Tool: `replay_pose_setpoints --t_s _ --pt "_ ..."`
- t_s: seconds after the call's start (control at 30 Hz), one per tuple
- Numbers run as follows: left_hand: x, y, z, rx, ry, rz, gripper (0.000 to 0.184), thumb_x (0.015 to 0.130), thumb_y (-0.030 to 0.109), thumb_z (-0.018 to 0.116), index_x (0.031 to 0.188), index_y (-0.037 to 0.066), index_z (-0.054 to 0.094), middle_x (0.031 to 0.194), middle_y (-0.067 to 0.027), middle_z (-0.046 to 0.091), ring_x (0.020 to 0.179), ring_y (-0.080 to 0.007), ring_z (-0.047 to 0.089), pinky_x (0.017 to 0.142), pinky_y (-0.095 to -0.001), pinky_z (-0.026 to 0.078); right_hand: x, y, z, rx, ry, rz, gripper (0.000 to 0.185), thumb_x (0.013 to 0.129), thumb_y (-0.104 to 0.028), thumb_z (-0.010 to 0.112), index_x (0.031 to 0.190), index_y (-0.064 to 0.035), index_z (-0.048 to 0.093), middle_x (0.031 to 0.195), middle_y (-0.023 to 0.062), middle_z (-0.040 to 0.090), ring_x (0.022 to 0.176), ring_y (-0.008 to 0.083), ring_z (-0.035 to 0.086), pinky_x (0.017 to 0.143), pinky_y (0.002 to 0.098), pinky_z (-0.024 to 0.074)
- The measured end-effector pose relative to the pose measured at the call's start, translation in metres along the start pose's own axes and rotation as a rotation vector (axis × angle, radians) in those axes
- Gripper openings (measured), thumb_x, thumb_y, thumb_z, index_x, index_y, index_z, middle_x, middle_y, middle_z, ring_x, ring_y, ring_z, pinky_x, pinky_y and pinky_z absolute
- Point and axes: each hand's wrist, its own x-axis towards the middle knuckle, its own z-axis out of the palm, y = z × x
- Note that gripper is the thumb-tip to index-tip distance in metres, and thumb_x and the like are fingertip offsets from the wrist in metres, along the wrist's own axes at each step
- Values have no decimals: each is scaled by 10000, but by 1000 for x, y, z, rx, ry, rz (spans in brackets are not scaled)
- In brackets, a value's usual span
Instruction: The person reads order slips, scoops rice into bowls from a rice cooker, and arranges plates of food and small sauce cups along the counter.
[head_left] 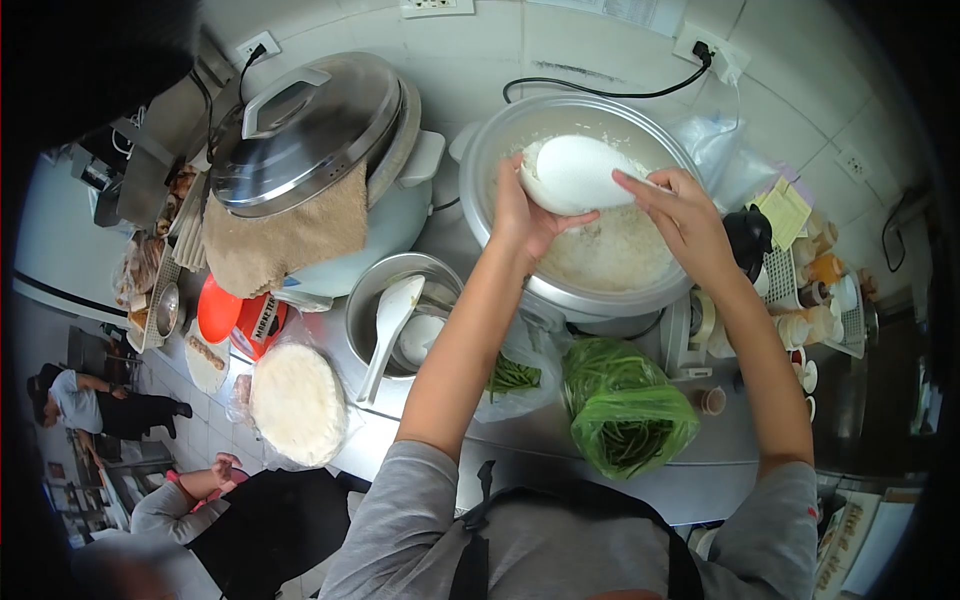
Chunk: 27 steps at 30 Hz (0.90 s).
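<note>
Over the large rice cooker pot (690,180), my right hand (675,215) grips the handle end of a white rice paddle (585,170). My left hand (525,220) curls around what looks like a small white bowl, largely hidden under the paddle's blade. Some rice shows at its far edge. Below both hands, cooked white rice (610,255) lies in the pot. A second white paddle (390,325) and a small white bowl (420,338) rest in a steel pot (365,300) left of my left forearm.
A lidded cooker (310,130) draped with a brown towel (285,240) stands left. Nearer are a red container (235,315), a round pale slab in plastic (295,400) and a green bag of leafy vegetables (625,405). Bottles fill a basket (850,310) at right. A co-worker (260,530) is lower left.
</note>
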Motion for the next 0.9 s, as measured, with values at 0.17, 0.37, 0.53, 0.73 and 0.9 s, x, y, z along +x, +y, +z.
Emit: replay_pose_setpoints --t_s 0.17,0.37,0.53,0.73,0.9 --pt "-2 2 2 115 9 25 660 910 483 192 1319 11 406 1282 -223 501 1163 -394 527 817 -560 539 9 7 8 79 -91 115 430 884 -54 582 1256 -267 605 773 61 477 711 175 475 670 296 420" --pt "-8 3 10 184 33 117 668 913 532 195 1279 32 444 1187 -195 573 1061 -329 611 720 -499 591 12 -5 -6 180 -126 255 379 913 -129 562 1258 -282 596 735 80 456 690 206 475 661 327 421" --pt "-6 -2 6 212 31 105 681 895 551 254 1252 13 470 1173 -200 584 1045 -320 624 692 -460 600 6 -9 -4 -66 -171 177 387 938 -153 535 1304 -276 553 731 71 463 691 169 456 677 305 419" --pt "-8 1 13 265 45 146 686 889 553 269 1241 5 485 1167 -200 590 1030 -306 631 704 -456 596 10 -12 -24 342 -213 487 408 970 -184 494 1373 -247 480 745 -12 430 730 95 412 724 259 408" --pt "-7 0 9 276 -11 116 678 861 510 292 1274 -1 461 1213 -207 564 1083 -346 594 758 -518 559 8 5 -7 231 -324 396 412 986 -218 469 1397 -210 455 737 -29 393 703 69 379 674 189 375"
